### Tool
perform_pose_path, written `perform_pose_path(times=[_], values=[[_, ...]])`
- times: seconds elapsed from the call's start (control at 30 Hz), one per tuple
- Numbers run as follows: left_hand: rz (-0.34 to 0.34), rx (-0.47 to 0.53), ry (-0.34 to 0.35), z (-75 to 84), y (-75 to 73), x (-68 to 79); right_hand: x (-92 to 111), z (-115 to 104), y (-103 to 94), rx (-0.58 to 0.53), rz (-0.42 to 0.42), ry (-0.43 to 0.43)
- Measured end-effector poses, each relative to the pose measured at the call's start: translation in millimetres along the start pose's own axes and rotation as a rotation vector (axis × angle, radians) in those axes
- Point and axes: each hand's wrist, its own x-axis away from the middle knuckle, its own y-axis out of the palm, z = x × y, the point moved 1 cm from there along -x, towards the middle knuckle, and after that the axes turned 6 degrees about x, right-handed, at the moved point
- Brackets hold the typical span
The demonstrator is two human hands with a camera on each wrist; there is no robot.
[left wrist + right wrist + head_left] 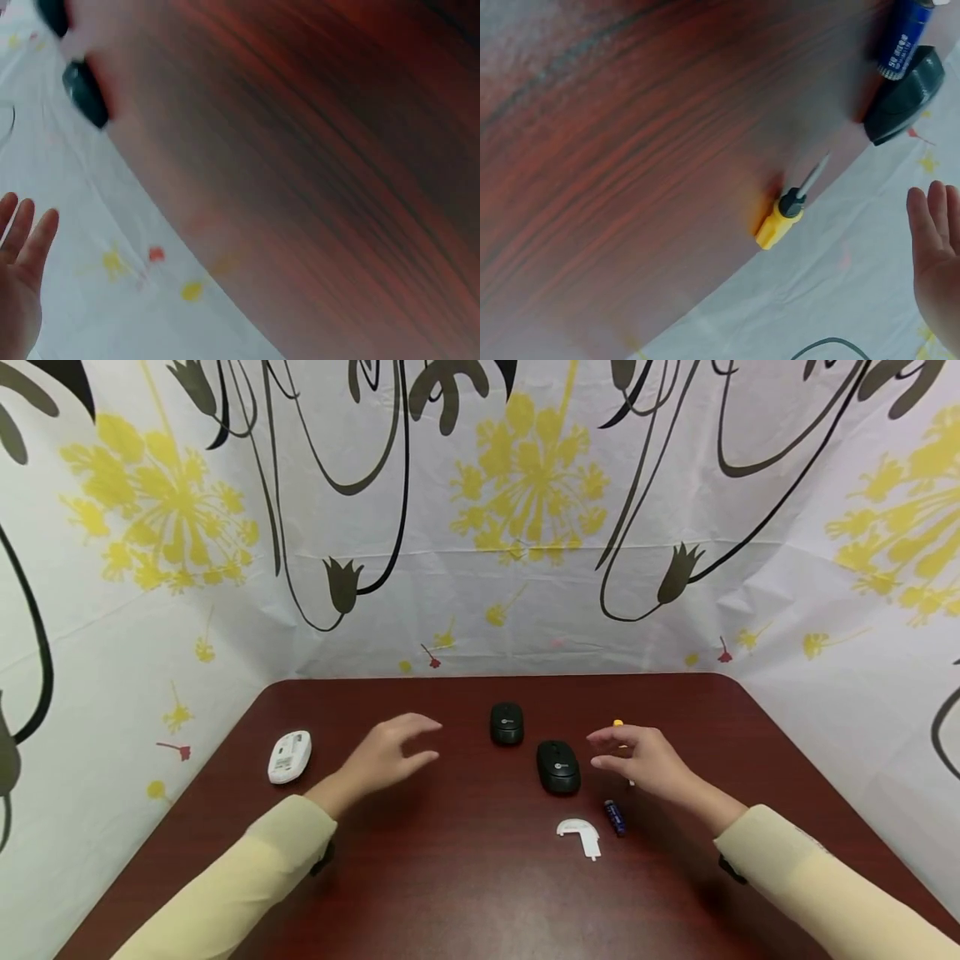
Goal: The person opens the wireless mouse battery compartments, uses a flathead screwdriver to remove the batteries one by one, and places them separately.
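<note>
My left hand (386,752) hovers above the table with its fingers spread loosely, holding nothing. To its left lies a white computer mouse (289,757), its labelled underside up. My right hand (643,760) is raised with relaxed fingers and nothing in its grasp. It partly hides a screwdriver (781,219) with a yellow and black handle, fully seen in the right wrist view. Two black computer mice, a farther one (507,723) and a nearer one (558,767), lie between the hands. Closer to me are a blue battery (615,818) and a curved white plastic cover (581,837).
The dark red-brown table (450,893) has rounded far corners. A white cloth (435,527) patterned with yellow flowers and dark stems hangs behind it and along both sides.
</note>
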Motion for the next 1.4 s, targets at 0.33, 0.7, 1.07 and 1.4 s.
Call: perform_pose_path(times=[0.33,0.7,1.07,1.4], values=[[-0.12,-0.187,0.32,17.0,47.7,-27.6,-8.4,6.7,11.4,0.226,-0.013,-0.419],[-0.201,-0.265,0.56,16.9,86.3,-53.0,-11.9,19.8,14.7,0.407,0.018,-0.741],[-0.359,-0.407,0.651,14.1,113.2,-68.3,-18.5,30.0,22.6,0.532,-0.017,-0.914],[-0.395,-0.47,0.713,9.7,122.4,-79.4,-20.5,42.0,26.9,0.576,-0.019,-0.971]])
